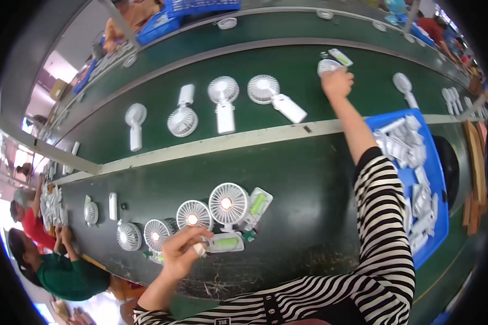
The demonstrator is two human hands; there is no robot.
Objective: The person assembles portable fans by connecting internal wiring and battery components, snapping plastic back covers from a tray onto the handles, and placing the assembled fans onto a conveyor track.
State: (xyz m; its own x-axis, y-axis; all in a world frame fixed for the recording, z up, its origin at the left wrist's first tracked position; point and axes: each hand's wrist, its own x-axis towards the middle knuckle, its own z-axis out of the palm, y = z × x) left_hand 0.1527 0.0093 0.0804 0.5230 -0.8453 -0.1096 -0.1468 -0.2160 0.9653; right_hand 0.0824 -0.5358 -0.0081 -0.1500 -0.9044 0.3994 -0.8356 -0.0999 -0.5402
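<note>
My left hand (180, 253) is closed, pinching a small white piece (200, 249) just over the near worktable. Close by it stand small white handheld fans, among them a large round-headed one (228, 205) and another (194, 215) beside it. An opened white handle with a green battery (225, 243) lies right of the fingertips; a second opened handle (258, 203) rests behind it. Across the divider, my right hand (338, 83) reaches out with curled fingers at a white handheld fan (327, 66). The hand partly covers this fan, whose opened handle (340, 57) shows a green battery.
Several white handheld fans (223, 103) lie along the green belt (162, 86). A pale divider rail (228, 141) separates it from the worktable. At right stands a blue bin (438, 189) of white parts. Two people (73, 276) work at far left.
</note>
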